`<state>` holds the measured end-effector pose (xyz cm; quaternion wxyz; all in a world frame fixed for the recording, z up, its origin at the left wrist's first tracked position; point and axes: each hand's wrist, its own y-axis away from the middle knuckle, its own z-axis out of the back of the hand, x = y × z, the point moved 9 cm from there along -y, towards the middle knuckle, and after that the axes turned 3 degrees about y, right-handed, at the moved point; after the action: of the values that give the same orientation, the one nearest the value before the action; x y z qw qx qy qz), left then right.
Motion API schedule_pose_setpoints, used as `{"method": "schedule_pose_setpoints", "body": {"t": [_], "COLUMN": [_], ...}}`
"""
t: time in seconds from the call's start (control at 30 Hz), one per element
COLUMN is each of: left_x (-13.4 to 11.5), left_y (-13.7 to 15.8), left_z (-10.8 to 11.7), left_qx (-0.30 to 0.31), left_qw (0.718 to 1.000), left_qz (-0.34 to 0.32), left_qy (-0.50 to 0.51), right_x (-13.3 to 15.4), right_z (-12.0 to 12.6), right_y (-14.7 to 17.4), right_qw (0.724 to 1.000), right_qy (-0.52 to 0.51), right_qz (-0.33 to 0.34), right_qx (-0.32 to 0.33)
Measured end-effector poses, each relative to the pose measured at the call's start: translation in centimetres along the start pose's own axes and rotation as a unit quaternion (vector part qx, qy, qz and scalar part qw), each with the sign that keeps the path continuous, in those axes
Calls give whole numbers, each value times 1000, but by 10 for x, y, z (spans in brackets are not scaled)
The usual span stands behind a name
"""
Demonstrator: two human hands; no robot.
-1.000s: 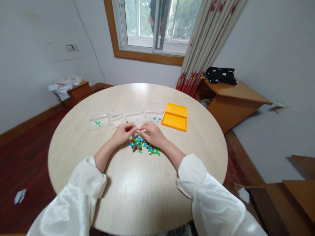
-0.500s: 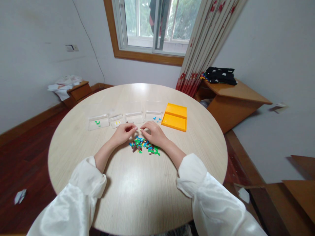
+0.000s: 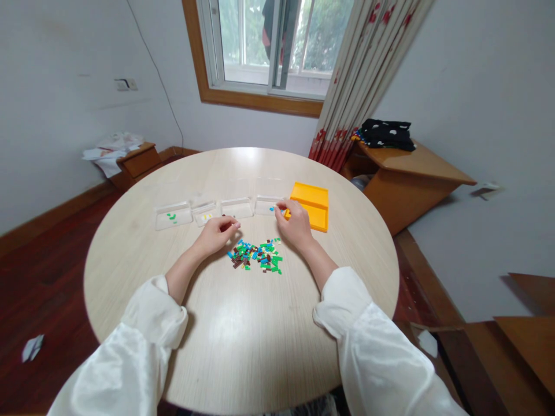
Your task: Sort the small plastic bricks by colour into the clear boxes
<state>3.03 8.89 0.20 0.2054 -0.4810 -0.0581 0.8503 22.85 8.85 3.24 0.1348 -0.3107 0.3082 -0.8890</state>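
Note:
A loose heap of small building bricks (image 3: 255, 256) in green, blue, brown and pale yellow lies on the round table. Left of and above it is my left hand (image 3: 217, 234), thumb and forefinger closed in a pinch; whatever is between them is too small to name. My right hand (image 3: 295, 224) hovers at the near left edge of the open yellow case (image 3: 318, 217), fingers curled and pinched, their contents hidden. Just beyond its fingertips, a clear tray (image 3: 263, 205) holds a few blue bricks, partly covered by the hand.
Further left stand a clear box with green bricks (image 3: 172, 216), a smaller one with yellow bricks (image 3: 207, 217) and another clear box (image 3: 236, 208). The table (image 3: 243, 341) is round. Behind it are a window and a curtain (image 3: 355, 81); a wooden cabinet (image 3: 416, 173) stands at right.
My right hand has moved right and away from my left hand, from above the bricks to the yellow case, uncovering the heap's right side. My left hand has hardly moved.

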Motion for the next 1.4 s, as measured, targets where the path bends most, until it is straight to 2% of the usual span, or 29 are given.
{"method": "schedule_pose_setpoints", "body": {"t": [0.17,0.27,0.43,0.57,0.93,1.4], "left_x": [1,-1,-7,-7,-7,0], "left_y": [1,2,10,13,14,10], "left_z": [-2,-8,-23,-29,-30,-29], "left_qx": [9,53,166,204,216,190], "left_qw": [1000,998,986,978,976,981], "left_qz": [9,15,23,27,32,36], "left_qy": [8,10,19,27,17,-8], "right_x": [-27,-44,-72,-85,-96,-99], "right_z": [25,39,48,43,36,34], "right_y": [-6,-7,-4,0,6,7], "right_qw": [993,980,943,918,904,901], "right_qy": [88,156,265,310,315,312], "right_qz": [-67,-113,-203,-239,-265,-273], "right_qx": [-45,-52,4,67,115,129]}}
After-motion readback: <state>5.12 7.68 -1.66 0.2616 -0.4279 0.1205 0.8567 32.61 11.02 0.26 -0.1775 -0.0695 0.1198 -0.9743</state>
